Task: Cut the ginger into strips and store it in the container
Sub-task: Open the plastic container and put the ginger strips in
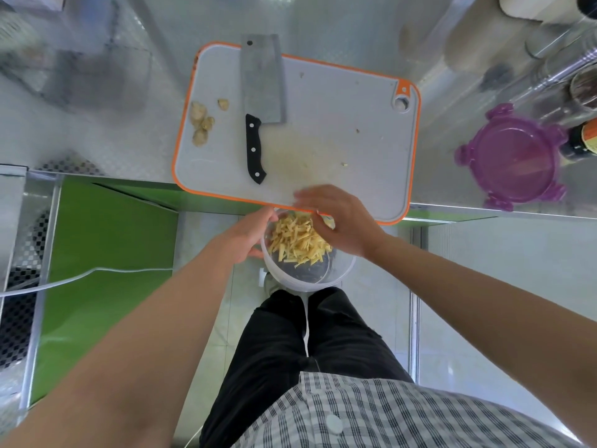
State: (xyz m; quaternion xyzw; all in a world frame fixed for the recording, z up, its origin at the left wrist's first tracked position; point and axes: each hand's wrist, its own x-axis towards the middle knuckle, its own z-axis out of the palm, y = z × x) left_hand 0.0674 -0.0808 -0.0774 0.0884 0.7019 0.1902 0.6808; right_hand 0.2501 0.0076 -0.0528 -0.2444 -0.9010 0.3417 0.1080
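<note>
left hand (248, 236) grips the clear container (326, 281) mid-frame, open right hand (345, 221) sweeps ginger strips (297, 240) in; a hasty sweep could scatter them floorward.

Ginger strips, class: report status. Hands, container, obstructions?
Left hand grips container below board edge. Right hand open, above ginger strips in it. Cleaver lies on board; purple lid off. Nothing blocking.

The counter (355, 33) is smooth, reflective sheet metal. The cutting board (339, 101) is matt plastic — pale face, orange rim. The cleaver (262, 79) has a dull grey metal blade and a glossy black handle. The container (340, 273) is clear plastic; the lid (513, 156) — translucent, glossy purple plastic. The shirt (371, 412) is checked woven cloth.
</note>
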